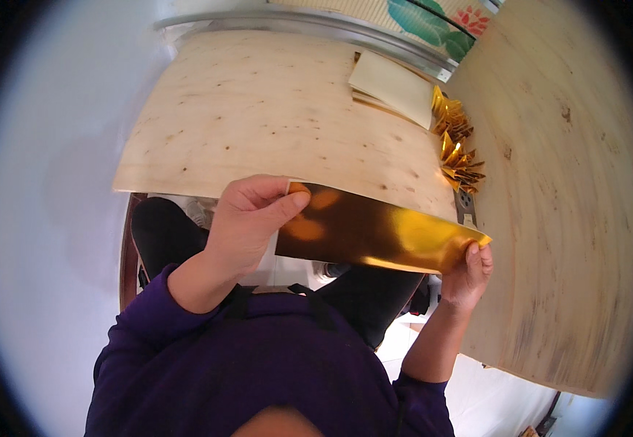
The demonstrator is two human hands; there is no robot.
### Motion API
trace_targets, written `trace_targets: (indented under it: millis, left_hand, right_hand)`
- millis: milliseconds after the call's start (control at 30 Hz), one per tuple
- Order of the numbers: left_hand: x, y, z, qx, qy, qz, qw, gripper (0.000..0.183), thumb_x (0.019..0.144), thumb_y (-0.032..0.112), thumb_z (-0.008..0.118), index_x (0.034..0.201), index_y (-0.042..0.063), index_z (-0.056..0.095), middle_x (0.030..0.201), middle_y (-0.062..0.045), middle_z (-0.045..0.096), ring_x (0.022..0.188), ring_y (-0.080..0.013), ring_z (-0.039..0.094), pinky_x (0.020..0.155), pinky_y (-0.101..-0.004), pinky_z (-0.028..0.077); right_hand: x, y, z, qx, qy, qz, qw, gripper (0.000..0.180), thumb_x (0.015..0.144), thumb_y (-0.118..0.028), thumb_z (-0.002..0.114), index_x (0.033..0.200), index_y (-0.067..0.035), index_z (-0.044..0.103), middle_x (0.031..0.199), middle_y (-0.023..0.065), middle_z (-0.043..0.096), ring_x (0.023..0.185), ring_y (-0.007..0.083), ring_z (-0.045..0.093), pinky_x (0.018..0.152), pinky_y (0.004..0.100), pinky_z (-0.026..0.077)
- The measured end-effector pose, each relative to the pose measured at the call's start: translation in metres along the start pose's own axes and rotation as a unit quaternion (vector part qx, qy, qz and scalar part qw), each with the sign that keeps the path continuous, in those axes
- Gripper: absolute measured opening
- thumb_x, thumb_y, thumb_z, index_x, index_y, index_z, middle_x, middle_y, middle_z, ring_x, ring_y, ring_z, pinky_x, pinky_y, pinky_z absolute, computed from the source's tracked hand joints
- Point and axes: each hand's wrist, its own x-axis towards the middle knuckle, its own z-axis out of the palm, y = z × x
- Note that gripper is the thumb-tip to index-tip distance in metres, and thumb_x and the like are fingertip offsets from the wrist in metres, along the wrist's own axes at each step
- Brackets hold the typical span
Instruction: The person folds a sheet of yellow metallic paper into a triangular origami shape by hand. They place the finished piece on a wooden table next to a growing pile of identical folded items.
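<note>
A rectangular sheet of shiny gold foil paper (pixel 360 232) is stretched out between my two hands, above my lap and along the near edge of the table. My left hand (pixel 251 218) pinches its upper left corner between thumb and fingers. At the other end, my right hand (pixel 468 273) grips the right edge, where one corner curls up. The foil side faces me and mirrors light and fingers. Its back is mostly hidden.
Before me is a plywood tabletop (pixel 272 114). At its back right lies a stack of pale paper sheets (pixel 390 84). Folded gold foil pieces (pixel 458 147) stand beside a power socket strip (pixel 465 201). A plywood panel (pixel 556 191) rises on the right; a white wall (pixel 59 191) bounds the left.
</note>
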Motion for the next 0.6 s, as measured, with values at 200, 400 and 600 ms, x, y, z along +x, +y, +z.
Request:
trace_targets:
  millis: [200, 400, 600]
  left_hand:
    - [0.0016, -0.0026, -0.0006, 0.004, 0.013, -0.007, 1.000, 0.016, 0.088, -0.003, 0.062, 0.104, -0.003, 0.068, 0.099, -0.009, 0.070, 0.090, -0.0136, 0.064, 0.082, -0.0255, 0.050]
    - [0.0010, -0.0011, -0.0039, -0.041, -0.001, 0.006, 0.999, 0.016, 0.088, -0.002, 0.063, 0.104, -0.002, 0.068, 0.099, -0.009, 0.070, 0.089, -0.0128, 0.064, 0.081, -0.0250, 0.050]
    - [0.0000, 0.0008, -0.0022, -0.013, 0.027, -0.002, 1.000, 0.015, 0.088, -0.001, 0.064, 0.103, -0.002, 0.068, 0.098, -0.010, 0.070, 0.088, -0.0125, 0.064, 0.080, -0.0249, 0.050]
  right_hand:
    - [-0.0010, 0.0011, 0.0000, -0.021, 0.005, 0.000, 1.000, 0.016, 0.093, -0.015, 0.062, 0.099, -0.001, 0.065, 0.094, 0.0065, 0.068, 0.084, 0.0140, 0.063, 0.081, 0.0298, 0.049]
    - [-0.0004, 0.0059, -0.0014, -0.016, -0.003, -0.004, 1.000, 0.016, 0.092, -0.015, 0.063, 0.100, -0.001, 0.065, 0.094, 0.0064, 0.068, 0.084, 0.0142, 0.063, 0.081, 0.0302, 0.050]
    - [-0.0007, 0.0079, -0.0020, -0.023, 0.001, 0.000, 1.000, 0.018, 0.092, -0.017, 0.064, 0.100, -0.001, 0.065, 0.093, 0.0063, 0.068, 0.083, 0.0141, 0.063, 0.078, 0.0291, 0.051]
